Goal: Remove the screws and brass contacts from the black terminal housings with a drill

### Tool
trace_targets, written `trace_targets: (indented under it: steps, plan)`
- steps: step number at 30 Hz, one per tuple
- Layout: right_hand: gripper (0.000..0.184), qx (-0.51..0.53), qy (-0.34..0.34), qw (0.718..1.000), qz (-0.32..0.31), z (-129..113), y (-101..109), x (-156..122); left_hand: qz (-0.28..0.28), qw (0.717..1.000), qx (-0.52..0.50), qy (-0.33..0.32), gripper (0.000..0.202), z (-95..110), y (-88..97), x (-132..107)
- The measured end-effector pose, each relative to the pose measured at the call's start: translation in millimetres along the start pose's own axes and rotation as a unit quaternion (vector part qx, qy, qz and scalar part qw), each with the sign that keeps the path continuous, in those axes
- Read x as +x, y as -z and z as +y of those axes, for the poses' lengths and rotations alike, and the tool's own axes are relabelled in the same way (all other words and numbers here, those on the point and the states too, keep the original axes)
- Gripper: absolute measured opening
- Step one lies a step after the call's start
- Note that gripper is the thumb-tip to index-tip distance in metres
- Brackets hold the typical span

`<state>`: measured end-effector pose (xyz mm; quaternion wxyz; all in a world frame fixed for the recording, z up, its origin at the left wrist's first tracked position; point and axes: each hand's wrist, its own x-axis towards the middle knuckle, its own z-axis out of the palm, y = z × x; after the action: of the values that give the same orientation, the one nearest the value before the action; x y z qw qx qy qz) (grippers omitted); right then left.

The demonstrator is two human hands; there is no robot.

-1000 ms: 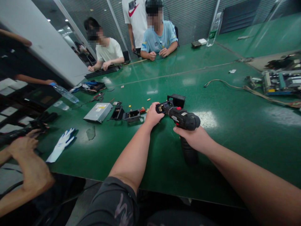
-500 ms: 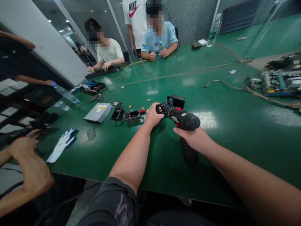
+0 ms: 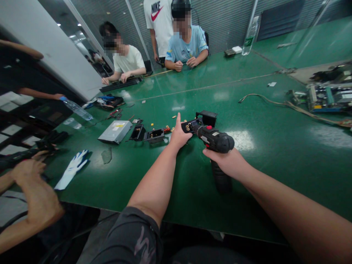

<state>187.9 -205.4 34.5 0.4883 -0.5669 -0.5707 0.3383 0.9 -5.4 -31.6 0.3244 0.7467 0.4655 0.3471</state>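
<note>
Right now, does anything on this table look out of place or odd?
Loose brass bits are scattered on the green workbench beside opened black plastic housings, as if something was taken apart. The black cordless drill in the right hand also looks odd, with bare brass contacts at its nose.

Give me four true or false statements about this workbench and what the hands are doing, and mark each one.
1. The right hand grips a black cordless drill. True.
2. The left hand wears a white glove. False: it is bare; a white glove lies on the green bench far to the left.
3. A metal optical drive lies left of the hands. True.
4. A circuit board lies left of the drill. False: the circuit board lies to the right of it.
</note>
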Motion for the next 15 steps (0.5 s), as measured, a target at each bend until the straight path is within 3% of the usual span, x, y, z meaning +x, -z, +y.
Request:
trace_targets:
  steps: [2,6,8,12,15]
  plan:
    - [0.042,0.000,0.004,1.000,0.004,0.0,0.0,-0.2,0.001,1.000,0.003,-0.013,0.128,-1.5,-0.2,0.8]
    - [0.044,0.002,0.011,1.000,0.018,1.0,-1.8,-1.0,0.009,0.999,0.037,-0.035,0.080,-6.1,-1.1,2.9]
    - [0.042,0.006,0.008,1.000,0.017,1.4,-2.7,-1.4,0.013,0.998,0.049,-0.031,0.068,-7.1,-1.4,3.2]
    - [0.045,0.009,0.012,1.000,0.018,0.6,-2.5,-1.1,0.013,0.998,0.049,-0.040,0.072,-6.1,-1.5,2.7]
    - [0.048,0.009,0.013,1.000,0.007,-0.9,-1.4,0.0,0.006,0.999,0.022,-0.045,0.095,-5.9,-1.6,2.6]
